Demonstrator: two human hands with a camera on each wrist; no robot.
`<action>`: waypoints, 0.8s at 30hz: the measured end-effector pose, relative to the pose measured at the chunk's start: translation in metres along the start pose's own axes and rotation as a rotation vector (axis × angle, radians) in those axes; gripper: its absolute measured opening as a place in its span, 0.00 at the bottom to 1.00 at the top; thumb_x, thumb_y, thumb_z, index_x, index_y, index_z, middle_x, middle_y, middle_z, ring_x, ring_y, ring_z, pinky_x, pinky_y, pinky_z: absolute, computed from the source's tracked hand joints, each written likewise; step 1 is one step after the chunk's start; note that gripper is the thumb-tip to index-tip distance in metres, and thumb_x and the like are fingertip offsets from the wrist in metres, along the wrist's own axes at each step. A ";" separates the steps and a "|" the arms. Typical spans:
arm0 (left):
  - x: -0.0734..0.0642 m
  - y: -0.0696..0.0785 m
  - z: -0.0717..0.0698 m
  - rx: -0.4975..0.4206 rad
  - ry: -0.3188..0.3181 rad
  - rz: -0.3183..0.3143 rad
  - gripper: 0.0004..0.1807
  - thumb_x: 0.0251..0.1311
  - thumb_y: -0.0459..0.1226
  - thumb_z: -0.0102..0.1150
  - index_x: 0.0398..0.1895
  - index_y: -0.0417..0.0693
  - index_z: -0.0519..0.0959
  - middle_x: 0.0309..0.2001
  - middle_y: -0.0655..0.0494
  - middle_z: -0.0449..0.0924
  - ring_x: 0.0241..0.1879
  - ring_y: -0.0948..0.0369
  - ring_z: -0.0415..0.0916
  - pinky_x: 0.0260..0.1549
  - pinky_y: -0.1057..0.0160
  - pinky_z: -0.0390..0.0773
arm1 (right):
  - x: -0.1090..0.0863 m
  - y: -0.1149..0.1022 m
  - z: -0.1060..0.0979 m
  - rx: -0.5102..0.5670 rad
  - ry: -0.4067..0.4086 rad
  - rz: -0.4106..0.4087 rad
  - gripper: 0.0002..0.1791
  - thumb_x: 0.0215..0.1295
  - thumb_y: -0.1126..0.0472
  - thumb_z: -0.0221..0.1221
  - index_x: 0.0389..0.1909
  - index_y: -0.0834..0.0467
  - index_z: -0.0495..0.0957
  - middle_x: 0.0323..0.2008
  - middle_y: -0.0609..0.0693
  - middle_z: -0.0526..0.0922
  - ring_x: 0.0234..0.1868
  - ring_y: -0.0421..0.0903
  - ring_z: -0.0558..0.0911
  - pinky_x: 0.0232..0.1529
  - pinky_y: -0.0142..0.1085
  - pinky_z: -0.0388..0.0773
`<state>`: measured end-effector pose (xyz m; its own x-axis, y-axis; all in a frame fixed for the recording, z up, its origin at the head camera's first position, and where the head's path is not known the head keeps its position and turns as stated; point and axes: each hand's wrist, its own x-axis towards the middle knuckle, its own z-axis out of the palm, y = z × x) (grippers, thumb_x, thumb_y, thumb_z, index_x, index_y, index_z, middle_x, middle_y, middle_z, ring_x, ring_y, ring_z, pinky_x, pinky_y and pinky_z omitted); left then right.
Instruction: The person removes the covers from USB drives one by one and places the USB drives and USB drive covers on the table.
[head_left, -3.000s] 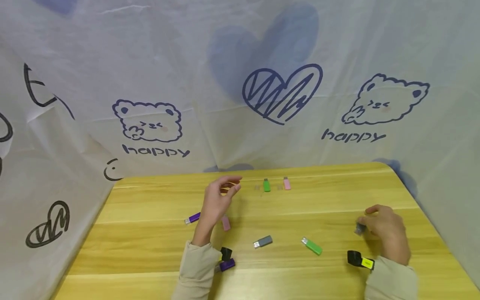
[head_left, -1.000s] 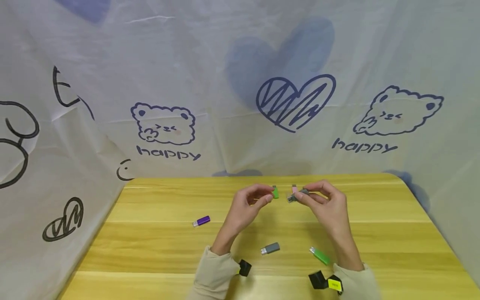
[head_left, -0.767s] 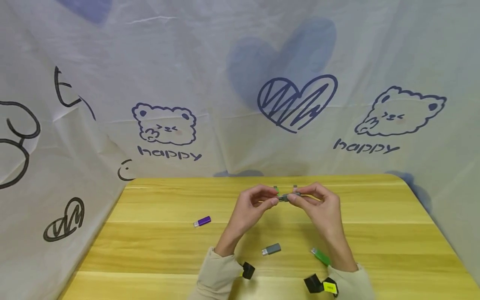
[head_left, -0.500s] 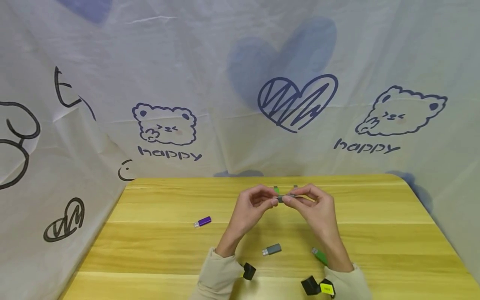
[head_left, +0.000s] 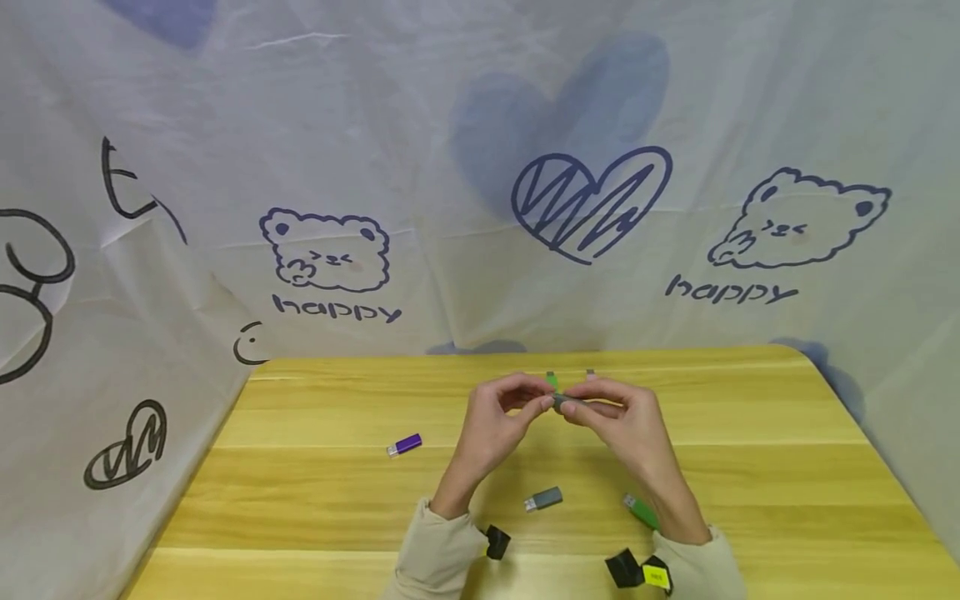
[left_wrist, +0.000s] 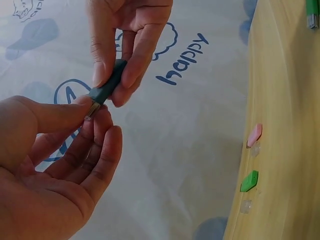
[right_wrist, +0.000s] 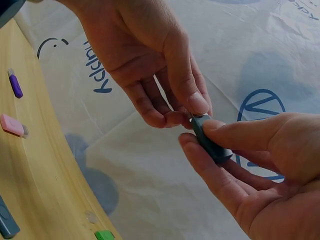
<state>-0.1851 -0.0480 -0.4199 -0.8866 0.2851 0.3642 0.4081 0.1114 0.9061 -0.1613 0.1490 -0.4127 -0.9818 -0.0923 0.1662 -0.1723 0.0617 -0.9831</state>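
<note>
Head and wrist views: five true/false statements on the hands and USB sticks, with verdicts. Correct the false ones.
1. The right hand grips a dark gray USB stick, with the left hand at its plug end. True.
2. The other gray USB stick stands upright. False: it lies flat.
3. The purple USB stick lies on the table. True.
4. The gripped stick rests on the table. False: it is held above it.
5. Left wrist view: a pink USB stick lies near the table's edge. True.

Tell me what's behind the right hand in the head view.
A pink USB stick shows its connector end beyond the right hand; most of its body is covered.
</note>
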 end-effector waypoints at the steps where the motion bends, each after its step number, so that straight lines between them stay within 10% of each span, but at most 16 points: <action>1: 0.000 0.000 0.000 0.002 -0.003 0.000 0.07 0.66 0.29 0.66 0.45 0.35 0.86 0.43 0.44 0.86 0.42 0.49 0.86 0.47 0.51 0.85 | 0.000 0.000 -0.001 0.001 -0.009 -0.001 0.12 0.66 0.67 0.68 0.48 0.69 0.85 0.48 0.63 0.86 0.55 0.52 0.85 0.50 0.39 0.84; 24: 0.000 0.016 -0.016 0.028 -0.032 -0.068 0.03 0.64 0.29 0.68 0.38 0.42 0.89 0.39 0.50 0.88 0.39 0.56 0.87 0.43 0.61 0.85 | -0.001 -0.010 0.002 -0.044 -0.073 0.030 0.11 0.65 0.66 0.69 0.45 0.68 0.86 0.39 0.60 0.90 0.40 0.52 0.90 0.45 0.37 0.86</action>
<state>-0.1819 -0.0613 -0.4021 -0.9052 0.3064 0.2945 0.3535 0.1580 0.9220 -0.1581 0.1460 -0.4033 -0.9784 -0.1615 0.1289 -0.1475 0.1087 -0.9831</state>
